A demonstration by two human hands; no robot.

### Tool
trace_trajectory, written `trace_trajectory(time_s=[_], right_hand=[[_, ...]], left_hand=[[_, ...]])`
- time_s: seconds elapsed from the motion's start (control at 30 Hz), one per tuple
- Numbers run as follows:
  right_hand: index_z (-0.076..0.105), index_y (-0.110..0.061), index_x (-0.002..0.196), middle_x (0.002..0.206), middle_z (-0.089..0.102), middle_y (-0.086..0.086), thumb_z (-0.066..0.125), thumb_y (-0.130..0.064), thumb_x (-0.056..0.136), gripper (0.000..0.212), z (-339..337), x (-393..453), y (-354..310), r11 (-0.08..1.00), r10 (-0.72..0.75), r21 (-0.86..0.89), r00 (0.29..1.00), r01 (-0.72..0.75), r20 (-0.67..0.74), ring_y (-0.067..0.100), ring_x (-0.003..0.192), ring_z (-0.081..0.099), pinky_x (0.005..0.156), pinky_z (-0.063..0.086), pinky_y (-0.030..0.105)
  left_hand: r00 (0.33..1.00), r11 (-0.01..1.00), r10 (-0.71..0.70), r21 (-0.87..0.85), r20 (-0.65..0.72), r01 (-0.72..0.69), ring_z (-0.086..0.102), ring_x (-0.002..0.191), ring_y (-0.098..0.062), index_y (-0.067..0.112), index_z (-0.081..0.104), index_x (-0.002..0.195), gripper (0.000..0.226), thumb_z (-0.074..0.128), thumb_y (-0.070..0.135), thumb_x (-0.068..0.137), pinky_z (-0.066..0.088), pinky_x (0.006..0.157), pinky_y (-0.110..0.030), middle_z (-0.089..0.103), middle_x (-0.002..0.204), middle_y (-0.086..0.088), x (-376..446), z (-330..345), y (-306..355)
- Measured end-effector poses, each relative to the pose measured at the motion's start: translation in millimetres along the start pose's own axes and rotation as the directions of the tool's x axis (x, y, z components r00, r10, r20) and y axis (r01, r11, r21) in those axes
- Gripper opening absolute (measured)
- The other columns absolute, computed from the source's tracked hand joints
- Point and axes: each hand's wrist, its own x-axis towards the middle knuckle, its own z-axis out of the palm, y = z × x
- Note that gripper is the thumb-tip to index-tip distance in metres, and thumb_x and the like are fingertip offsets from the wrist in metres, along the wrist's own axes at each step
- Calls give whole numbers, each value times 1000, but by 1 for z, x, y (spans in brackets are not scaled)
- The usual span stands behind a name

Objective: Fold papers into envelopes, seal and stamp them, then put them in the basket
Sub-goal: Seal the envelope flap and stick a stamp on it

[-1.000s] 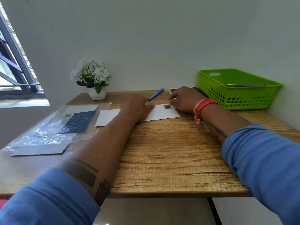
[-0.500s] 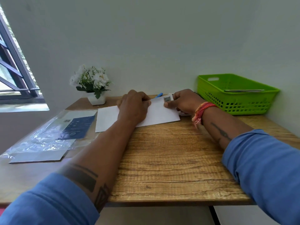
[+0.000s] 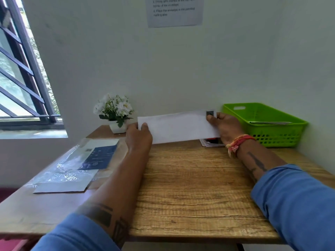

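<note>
Wooden desk (image 3: 190,187): green basket (image 3: 282,136) holds flat paper (image 3: 270,122); left grip (image 3: 138,135), right grip (image 3: 224,127) pinching stamped envelope (image 3: 177,126).

One envelope (image 3: 178,126), one stamp (image 3: 210,113), one basket (image 3: 263,122), one flowerpot (image 3: 117,126) — two hands.

A small office-like mailing corner: a wooden desk (image 3: 190,187) set against a plain wall, a printed instruction sheet (image 3: 175,11) taped above it, a barred window (image 3: 20,78), a potted flower (image 3: 115,113), and a green basket (image 3: 264,124).
</note>
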Motion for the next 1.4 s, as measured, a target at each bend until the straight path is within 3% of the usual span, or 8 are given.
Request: trace_trajectory(time_s=[0.23, 0.43, 0.63, 0.8, 1.0, 1.2, 1.27, 1.4], right_hand=[[66, -16, 101, 100, 75, 13, 68, -20, 94, 9, -6, -5, -12, 935, 140, 326, 990, -138, 16, 29, 80, 73, 63, 58, 37], [64, -8, 115, 111, 75, 13, 68, -25, 95, 27, 13, -22, -6, 968, 224, 27, 902, -251, 369, 30, 95, 75, 68, 59, 31], [61, -8, 99, 86, 76, 13, 59, -15, 101, 8, 23, -21, -13, 968, 190, 118, 952, -223, 240, 24, 70, 75, 57, 59, 28], [69, -4, 104, 79, 71, 16, 63, -16, 99, 15, 22, -17, -6, 989, 34, -145, 993, -17, 111, 13, 53, 66, 50, 54, 26], [39, -15, 149, 142, 43, 9, 73, -45, 87, 77, 34, -32, -21, 630, -311, -726, 946, 275, 89, 24, 125, 49, 105, 41, 34], [-2, -37, 160, 159, -39, 3, 69, -62, 82, 108, 49, -58, -15, 202, -31, -868, 889, 453, 457, 33, 150, -25, 121, 19, 57], [2, -36, 160, 162, -33, 6, 64, -40, 93, 91, 49, -60, -15, 97, -90, -888, 892, 450, 443, 36, 151, -22, 117, 31, 58], [16, -28, 160, 166, 15, 12, 51, -13, 97, 74, 45, -68, -23, 174, -187, -870, 883, 461, 431, 32, 151, 19, 113, 39, 49]], left_hand=[[990, 961, -139, -239, 28, 142, 64, 97, -22, 23, 67, 115, 24, 55, 40, 102, 57, 84, -40, 69, 107, -2, 6, 2, 2], [924, 799, -205, -490, 322, 348, 68, 105, -29, 16, 61, 120, 19, 52, 19, 104, 58, 89, -53, 68, 114, -8, -3, 16, 10], [865, 877, -32, -400, 501, 264, 68, 106, -27, 17, 60, 122, 20, 52, 14, 104, 61, 73, -38, 69, 116, -8, -18, 26, 12], [818, 926, -78, -263, 570, 272, 72, 88, -24, 10, 63, 123, 23, 61, 17, 101, 59, 66, -30, 71, 111, -12, -16, 23, 5], [771, 902, -58, -298, 634, 313, 75, 95, -30, 10, 59, 122, 23, 61, 7, 100, 61, 72, -31, 65, 121, -17, -24, 27, 10], [812, 870, 0, -400, 583, 287, 76, 94, -30, 6, 57, 124, 25, 61, 7, 99, 61, 72, -35, 70, 115, -17, -24, 24, 8], [807, 874, 18, -401, 590, 274, 75, 96, -28, 8, 60, 123, 24, 63, 11, 99, 61, 76, -37, 73, 113, -15, -28, 26, 12], [813, 898, 89, -399, 575, 184, 74, 99, -20, 16, 63, 121, 21, 61, 18, 101, 59, 80, -34, 76, 108, -7, -45, 36, 29]])
